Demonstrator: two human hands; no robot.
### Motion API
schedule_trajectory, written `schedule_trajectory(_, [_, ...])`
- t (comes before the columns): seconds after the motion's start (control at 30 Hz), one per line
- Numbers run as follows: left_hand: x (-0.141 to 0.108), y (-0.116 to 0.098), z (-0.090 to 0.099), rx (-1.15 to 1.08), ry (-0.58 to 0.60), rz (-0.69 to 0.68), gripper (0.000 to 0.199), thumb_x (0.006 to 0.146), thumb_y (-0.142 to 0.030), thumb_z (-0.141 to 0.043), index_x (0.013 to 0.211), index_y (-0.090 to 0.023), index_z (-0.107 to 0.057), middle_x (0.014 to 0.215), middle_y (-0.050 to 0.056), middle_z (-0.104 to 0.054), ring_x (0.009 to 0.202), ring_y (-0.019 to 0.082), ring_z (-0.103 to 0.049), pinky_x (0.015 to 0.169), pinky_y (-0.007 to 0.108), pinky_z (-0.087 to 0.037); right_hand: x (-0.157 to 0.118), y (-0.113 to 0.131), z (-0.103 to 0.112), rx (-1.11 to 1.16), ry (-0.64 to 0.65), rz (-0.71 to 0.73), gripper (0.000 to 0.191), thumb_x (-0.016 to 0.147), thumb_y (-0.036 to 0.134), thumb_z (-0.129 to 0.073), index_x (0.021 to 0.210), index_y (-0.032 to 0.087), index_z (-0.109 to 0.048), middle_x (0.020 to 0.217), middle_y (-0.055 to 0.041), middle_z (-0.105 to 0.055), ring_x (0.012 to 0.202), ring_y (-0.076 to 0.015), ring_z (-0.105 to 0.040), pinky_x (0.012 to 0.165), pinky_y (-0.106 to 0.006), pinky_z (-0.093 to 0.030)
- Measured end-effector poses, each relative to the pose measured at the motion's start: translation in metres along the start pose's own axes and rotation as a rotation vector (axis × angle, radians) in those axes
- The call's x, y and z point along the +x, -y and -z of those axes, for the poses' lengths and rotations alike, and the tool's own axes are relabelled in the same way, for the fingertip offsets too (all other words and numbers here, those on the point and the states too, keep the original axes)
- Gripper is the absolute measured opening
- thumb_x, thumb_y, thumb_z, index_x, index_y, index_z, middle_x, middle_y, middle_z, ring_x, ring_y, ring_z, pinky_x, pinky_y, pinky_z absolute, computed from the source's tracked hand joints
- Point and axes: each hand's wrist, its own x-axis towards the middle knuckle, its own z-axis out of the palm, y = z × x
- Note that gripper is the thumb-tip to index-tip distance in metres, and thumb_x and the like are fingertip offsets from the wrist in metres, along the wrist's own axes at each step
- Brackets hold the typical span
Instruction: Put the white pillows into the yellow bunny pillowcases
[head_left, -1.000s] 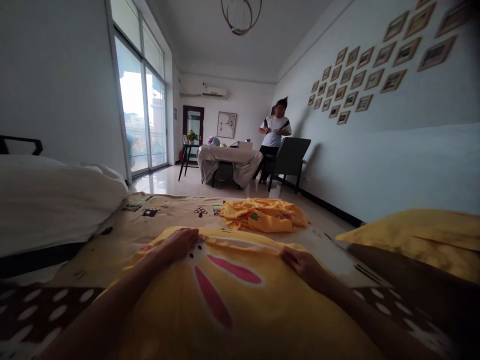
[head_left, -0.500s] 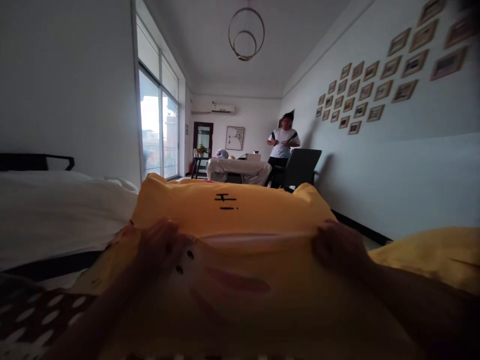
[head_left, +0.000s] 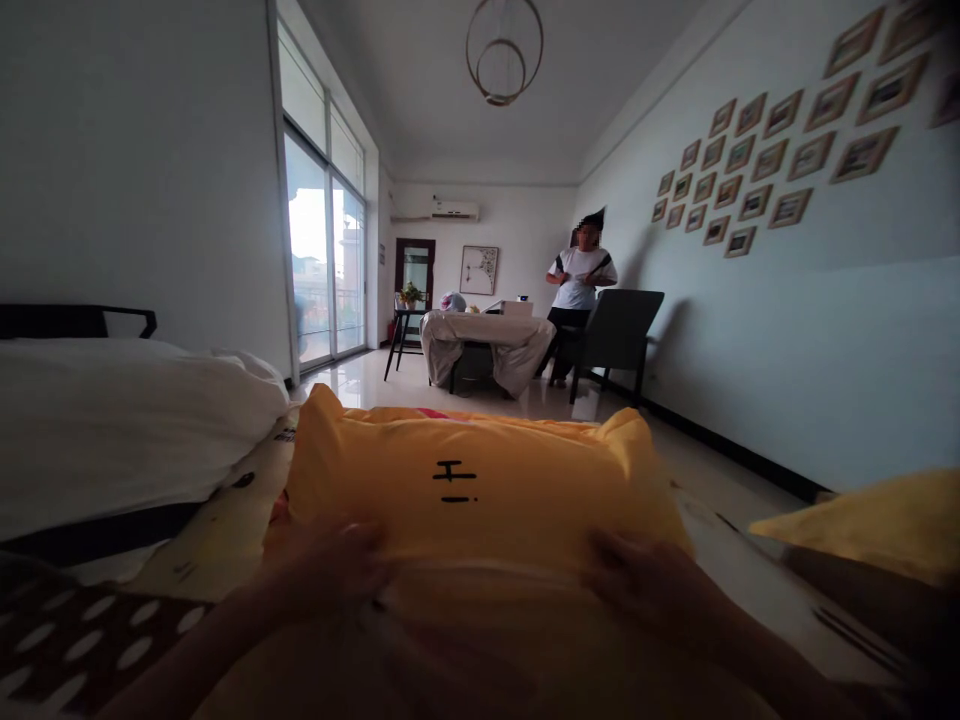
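Observation:
A plump yellow pillow point(head_left: 517, 495) with black "HI" lettering fills the lower middle of the view, its two far corners sticking up. My left hand point(head_left: 341, 560) is closed on its cover left of the lettering. On the other side, my right hand point(head_left: 626, 570) grips the cover too, fingers curled into the cloth. Between the hands runs a pale fold. The near part of the pillow, with a faint pinkish print, lies in deep shadow.
White bedding point(head_left: 135, 430) is heaped at the left, beside brown polka-dot cloth point(head_left: 82, 640). Another yellow cloth piece point(head_left: 870, 525) lies at the right. Farther back are a covered table point(head_left: 480, 328), a dark chair point(head_left: 619, 330) and a standing person point(head_left: 579, 275).
The pillow and both hands have moved lower in the view, and the hands are closer together. More floor shows behind the pillow. The yellow cloth at right has shifted slightly down.

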Motion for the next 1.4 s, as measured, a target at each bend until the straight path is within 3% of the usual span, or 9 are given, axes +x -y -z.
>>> schedule_trajectory(0.2, [-0.017, 0.002, 0.007, -0.063, -0.043, -0.148, 0.017, 0.075, -0.028, -0.053, 0.061, -0.018, -0.052, 0.067, 0.001, -0.061, 0.062, 0.017, -0.057, 0.058, 0.024, -0.031, -0.014, -0.008, -0.001, 0.058, -0.021, 0.038, 0.013, 0.082, 0.032, -0.051, 0.076, 0.021, -0.051, 0.074, -0.0025, -0.065, 0.065, -0.0168, -0.06, 0.057, -0.027, -0.036])
schedule_trajectory(0.33, [-0.029, -0.001, 0.007, -0.14, -0.132, -0.216, 0.03, 0.081, -0.038, -0.053, 0.06, -0.016, -0.051, 0.062, 0.001, -0.057, 0.056, 0.014, -0.053, 0.054, 0.023, -0.029, -0.018, -0.003, -0.009, -0.018, -0.095, -0.052, 0.004, 0.074, 0.02, -0.047, 0.073, 0.022, -0.049, 0.07, -0.0014, -0.063, 0.063, -0.0168, -0.058, 0.057, -0.027, -0.036])
schedule_trajectory(0.57, [-0.034, -0.004, -0.003, -0.102, -0.425, -0.15, 0.038, 0.086, -0.036, -0.05, 0.053, -0.017, -0.049, 0.056, 0.001, -0.054, 0.056, 0.015, -0.05, 0.056, 0.026, -0.03, -0.019, 0.01, -0.001, -0.066, -0.076, -0.155, 0.012, 0.076, 0.035, -0.058, 0.076, 0.023, -0.054, 0.073, -0.0018, -0.066, 0.066, -0.0207, -0.063, 0.055, -0.027, -0.037])
schedule_trajectory(0.7, [-0.031, -0.003, -0.006, -0.094, -0.598, -0.391, 0.038, 0.091, -0.022, -0.042, 0.053, -0.017, -0.038, 0.051, -0.002, -0.043, 0.051, 0.012, -0.041, 0.055, 0.027, -0.025, -0.023, 0.008, -0.005, -0.122, -0.133, -0.132, 0.01, 0.071, 0.029, -0.061, 0.078, 0.023, -0.056, 0.074, -0.0021, -0.067, 0.065, -0.0204, -0.063, 0.055, -0.026, -0.037])
schedule_trajectory(0.8, [-0.034, -0.003, -0.009, -0.094, -0.681, -0.595, 0.032, 0.089, -0.008, -0.035, 0.059, -0.018, -0.034, 0.052, -0.003, -0.039, 0.051, 0.011, -0.036, 0.057, 0.028, -0.027, -0.025, 0.0, -0.018, -0.218, -0.301, -0.06, 0.004, 0.073, 0.023, -0.054, 0.076, 0.022, -0.053, 0.069, -0.0019, -0.064, 0.06, -0.0177, -0.06, 0.052, -0.025, -0.035])
schedule_trajectory(0.9, [-0.036, -0.002, -0.008, -0.02, -0.649, -0.681, 0.025, 0.085, -0.004, -0.038, 0.065, -0.019, -0.039, 0.055, -0.002, -0.045, 0.054, 0.013, -0.038, 0.058, 0.029, -0.028, -0.025, -0.009, -0.025, -0.262, -0.441, 0.137, 0.007, 0.077, 0.023, -0.049, 0.071, 0.021, -0.049, 0.063, -0.0022, -0.058, 0.056, -0.0157, -0.055, 0.051, -0.025, -0.035])
schedule_trajectory(1.03, [-0.038, -0.004, 0.001, 0.014, -0.481, -0.646, 0.02, 0.081, -0.005, -0.041, 0.068, -0.02, -0.04, 0.059, -0.002, -0.048, 0.055, 0.014, -0.042, 0.056, 0.028, -0.027, -0.033, -0.013, -0.013, -0.148, -0.42, 0.346, 0.016, 0.085, 0.023, -0.043, 0.071, 0.021, -0.049, 0.067, -0.0045, -0.06, 0.057, -0.0148, -0.055, 0.051, -0.025, -0.04])
schedule_trajectory(1.17, [-0.041, -0.004, 0.001, 0.048, -0.374, -0.648, 0.016, 0.08, -0.006, -0.041, 0.074, -0.02, -0.044, 0.066, 0.0, -0.054, 0.059, 0.016, -0.047, 0.059, 0.029, -0.031, -0.048, -0.014, -0.006, -0.158, -0.48, 0.414, 0.023, 0.085, 0.013, -0.035, 0.076, 0.021, -0.055, 0.076, -0.0075, -0.066, 0.066, -0.0166, -0.061, 0.057, -0.026, -0.046])
schedule_trajectory(1.4, [-0.046, 0.001, -0.009, 0.221, -0.354, -0.685, 0.025, 0.082, 0.0, -0.035, 0.078, -0.019, -0.05, 0.069, 0.002, -0.057, 0.062, 0.018, -0.049, 0.061, 0.032, -0.033, -0.05, -0.021, -0.024, -0.36, -0.522, 0.432, 0.031, 0.089, 0.011, -0.032, 0.076, 0.019, -0.059, 0.061, -0.0024, -0.06, 0.052, -0.0123, -0.054, 0.05, -0.023, -0.04])
